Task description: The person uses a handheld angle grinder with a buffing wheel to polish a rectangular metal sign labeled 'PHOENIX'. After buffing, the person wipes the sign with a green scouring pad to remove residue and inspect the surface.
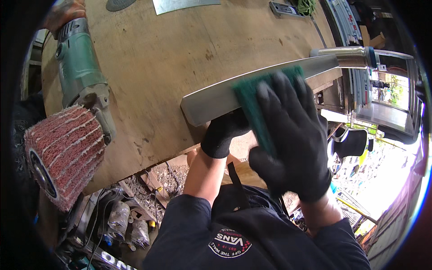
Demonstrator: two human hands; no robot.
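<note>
A long flat metal strip (211, 101) lies across the near edge of a plywood workbench (180, 49) and ends at the right in a round metal tube (346, 57). My right hand (292, 139), in a black glove, presses a green abrasive pad (252, 103) flat onto the strip's middle. My left hand (222, 135), also in a black glove, grips the strip from underneath near its left end. The pad covers part of the strip, and most of my left fingers are hidden behind the metal.
A green power tool (81, 72) with a red abrasive flap wheel (63, 153) lies at the bench's left edge. What looks like a glove or hand (65, 13) is at its far end. A metal sheet (184, 4) and dark disc (119, 3) lie at the back. Bottles and clutter (121, 216) sit below.
</note>
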